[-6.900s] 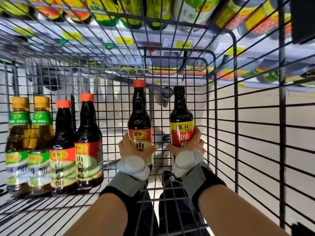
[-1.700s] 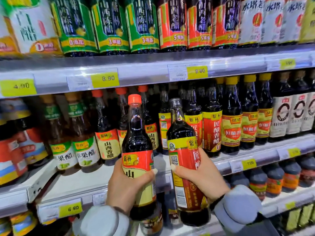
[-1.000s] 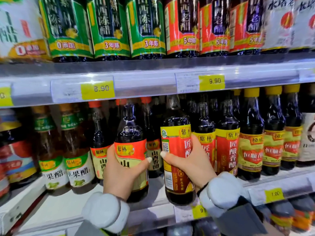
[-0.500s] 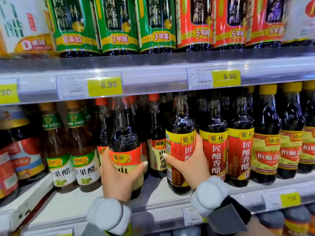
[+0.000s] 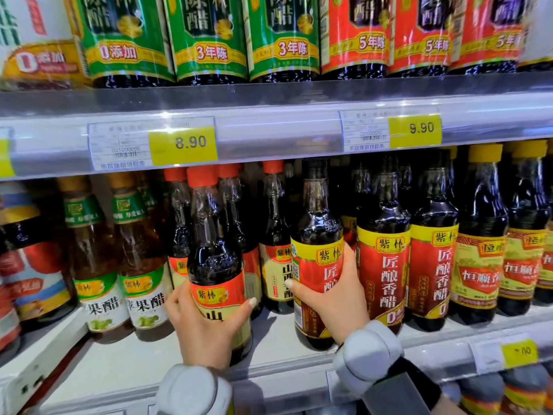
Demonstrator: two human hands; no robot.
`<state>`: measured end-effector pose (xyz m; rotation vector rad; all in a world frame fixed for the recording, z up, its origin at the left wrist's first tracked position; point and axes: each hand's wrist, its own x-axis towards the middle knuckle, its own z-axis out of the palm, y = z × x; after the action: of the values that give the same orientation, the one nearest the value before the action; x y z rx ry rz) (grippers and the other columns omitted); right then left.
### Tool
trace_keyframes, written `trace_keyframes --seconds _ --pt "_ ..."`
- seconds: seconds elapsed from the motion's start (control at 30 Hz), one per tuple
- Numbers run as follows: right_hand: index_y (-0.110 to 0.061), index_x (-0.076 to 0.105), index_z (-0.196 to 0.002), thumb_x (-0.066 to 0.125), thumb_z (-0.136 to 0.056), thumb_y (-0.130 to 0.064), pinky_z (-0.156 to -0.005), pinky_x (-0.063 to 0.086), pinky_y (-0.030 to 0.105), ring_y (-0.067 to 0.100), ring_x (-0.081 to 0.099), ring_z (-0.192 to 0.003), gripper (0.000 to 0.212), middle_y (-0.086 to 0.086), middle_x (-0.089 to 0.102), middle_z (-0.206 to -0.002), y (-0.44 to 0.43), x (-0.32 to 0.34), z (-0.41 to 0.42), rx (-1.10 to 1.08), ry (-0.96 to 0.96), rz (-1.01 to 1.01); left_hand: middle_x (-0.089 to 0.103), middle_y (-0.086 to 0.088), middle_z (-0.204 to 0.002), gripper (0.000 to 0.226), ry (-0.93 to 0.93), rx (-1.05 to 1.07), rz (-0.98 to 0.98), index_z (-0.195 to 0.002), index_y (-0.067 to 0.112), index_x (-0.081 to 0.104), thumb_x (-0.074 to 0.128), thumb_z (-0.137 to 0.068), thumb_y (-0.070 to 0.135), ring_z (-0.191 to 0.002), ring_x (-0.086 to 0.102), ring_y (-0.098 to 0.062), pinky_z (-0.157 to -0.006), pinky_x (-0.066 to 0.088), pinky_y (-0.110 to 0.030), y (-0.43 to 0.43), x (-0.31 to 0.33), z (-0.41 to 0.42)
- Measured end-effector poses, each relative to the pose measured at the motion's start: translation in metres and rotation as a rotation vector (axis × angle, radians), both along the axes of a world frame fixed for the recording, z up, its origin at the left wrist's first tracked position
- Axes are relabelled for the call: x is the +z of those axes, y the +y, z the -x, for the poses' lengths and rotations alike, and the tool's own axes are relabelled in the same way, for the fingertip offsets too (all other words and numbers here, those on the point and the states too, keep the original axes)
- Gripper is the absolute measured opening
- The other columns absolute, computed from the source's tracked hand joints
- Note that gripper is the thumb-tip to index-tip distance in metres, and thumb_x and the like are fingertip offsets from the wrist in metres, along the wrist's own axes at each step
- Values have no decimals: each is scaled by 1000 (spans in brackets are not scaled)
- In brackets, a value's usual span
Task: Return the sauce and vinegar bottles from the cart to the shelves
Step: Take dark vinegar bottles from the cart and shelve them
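Running across the whole view, two white store shelves carry rows of bottles. The upper shelf (image 5: 269, 97) holds green-labelled bottles (image 5: 209, 34) at the left and red-labelled ones (image 5: 356, 31) at the right, and its front rail bears a yellow 8.90 tag (image 5: 182, 143) and, further right, a 9.90 tag (image 5: 416, 128). On the lower shelf (image 5: 119, 363), pale fruit-vinegar bottles (image 5: 119, 265) stand at the left, then dark bottles with orange caps (image 5: 273, 235), red-labelled dark bottles (image 5: 383, 265) and, far right, yellow-capped bottles (image 5: 481, 250). The left hand (image 5: 206, 327) reaches up from a pale grey cuff, fingers and thumb curled round the lower half of the orange-capped bottle (image 5: 215, 256), thumb on the label's right side. Just beside it, the right hand (image 5: 338, 301) wraps the dark-capped bottle (image 5: 317, 235) at its label, thumb pointing left across the front. Both bottles are upright at the front of the lower shelf, ahead of their rows; whether either base touches the board cannot be told. The orange-capped bottle holds dark liquid and wears a red and cream label. The dark-capped bottle is likewise dark, its yellow-banded red label matching its neighbours to the right.
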<state>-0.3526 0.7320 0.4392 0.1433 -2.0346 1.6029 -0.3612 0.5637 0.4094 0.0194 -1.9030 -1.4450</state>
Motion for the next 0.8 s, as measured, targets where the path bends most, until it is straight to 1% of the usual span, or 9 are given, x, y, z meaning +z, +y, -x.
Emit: trace_keyframes --seconds 0.17,0.3,0.43,0.53,0.6,0.67,0.7,0.73,0.8 --pt "-23 27 -135 84 -58 -21 -94 36 23 10 45 -113 95 -4 45 -125 -2 1 0 -18 1 -40 34 -15 -129 89 -1 6 -4 -126 12 44 88 -48 11 -113 33 -13 -107 33 -46 -3 -2 5" --pt "-22 27 -134 83 -58 -21 -96 31 22 9 37 -114 95 -7 31 -116 -4 1 1 -69 -6 -68 38 -12 -126 97 10 -14 -13 -126 16 43 90 -42 23 -120 36 -27 -104 37 -49 -3 -5 6" --pt "-25 21 -138 84 -57 -20 -105 32 29 12 34 -123 102 -9 29 -117 -5 -4 1 -75 7 -59 38 -21 -131 110 44 18 23 -133 9 36 92 -39 11 -124 33 -28 -106 31 -39 -1 0 1" --pt "-29 13 -140 82 -61 -24 -109 30 32 12 31 -127 105 -9 27 -123 -5 -7 -3 -50 10 -69 30 -19 -138 116 65 -4 -6 -140 11 24 87 -43 2 -127 30 -25 -102 21 -23 6 8 -8" --pt "-34 8 -139 78 -67 -27 -110 27 29 9 27 -129 101 -7 26 -131 -3 -9 -8 -33 24 -92 29 -22 -138 115 119 41 16 -140 11 22 86 -46 27 -128 28 -28 -108 18 -30 7 10 -12" --pt "-47 2 -129 71 -74 -28 -108 23 23 4 24 -129 91 -10 22 -135 -1 -8 -14 -8 48 -117 32 -23 -136 108 204 140 152 -136 14 24 64 -53 70 -127 27 -28 -111 17 -38 7 9 -16" --pt "-52 3 -124 68 -78 -29 -109 22 22 2 22 -129 82 -12 21 -136 1 -7 -17 -1 73 -129 32 -20 -134 102 258 169 240 -134 15 25 52 -59 79 -125 27 -27 -111 14 -32 9 9 -18" --pt "-55 6 -120 64 -81 -30 -111 22 23 0 21 -131 75 -15 20 -137 3 -7 -18 1 108 -141 32 -15 -132 91 323 172 315 -132 17 27 47 -66 76 -122 28 -26 -111 11 -24 13 9 -20" --pt "-56 13 -120 58 -84 -36 -112 22 20 -5 22 -132 61 -22 22 -137 8 -2 -23 -16 207 -161 32 -7 -126 67 441 125 386 -127 21 34 53 -72 55 -120 30 -24 -110 10 -11 25 16 -27"
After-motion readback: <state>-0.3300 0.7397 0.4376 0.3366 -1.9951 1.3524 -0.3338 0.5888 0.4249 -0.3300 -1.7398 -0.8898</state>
